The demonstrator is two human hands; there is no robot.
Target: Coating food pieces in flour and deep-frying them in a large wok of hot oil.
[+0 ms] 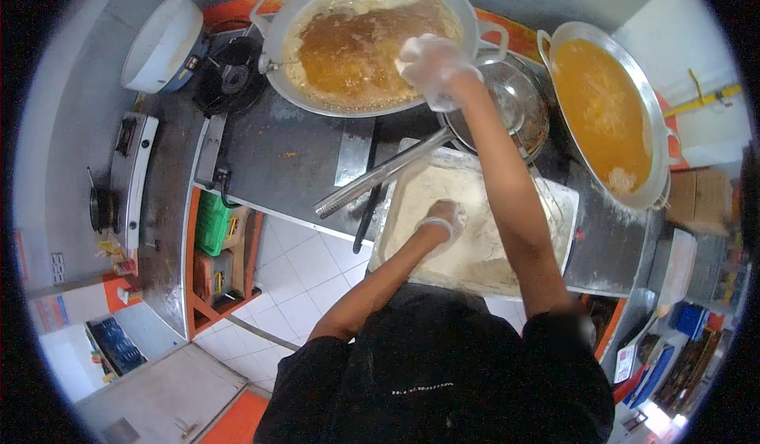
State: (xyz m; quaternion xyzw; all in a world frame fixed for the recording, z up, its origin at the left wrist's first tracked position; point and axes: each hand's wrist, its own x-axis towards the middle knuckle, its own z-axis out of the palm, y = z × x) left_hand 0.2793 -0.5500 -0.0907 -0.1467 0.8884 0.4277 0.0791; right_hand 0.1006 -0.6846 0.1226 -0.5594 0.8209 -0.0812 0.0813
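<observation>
My right hand, in a clear plastic glove, is over the near right side of a large metal wok of bubbling brown oil. It is blurred, and I cannot tell whether something is in it. My left hand, gloved too, is down in the pale flour of a rectangular metal tray; its fingers are partly hidden by flour. Behind the tray, partly under my right forearm, lies a round strainer with a long metal handle pointing left. A thermometer is clipped to the wok's left rim.
On the right stands a second wok of orange-brown oil. A black burner and a white-and-blue tub are at the back left. A dark bar sticks out over the counter's front edge. A cardboard box stands at the far right.
</observation>
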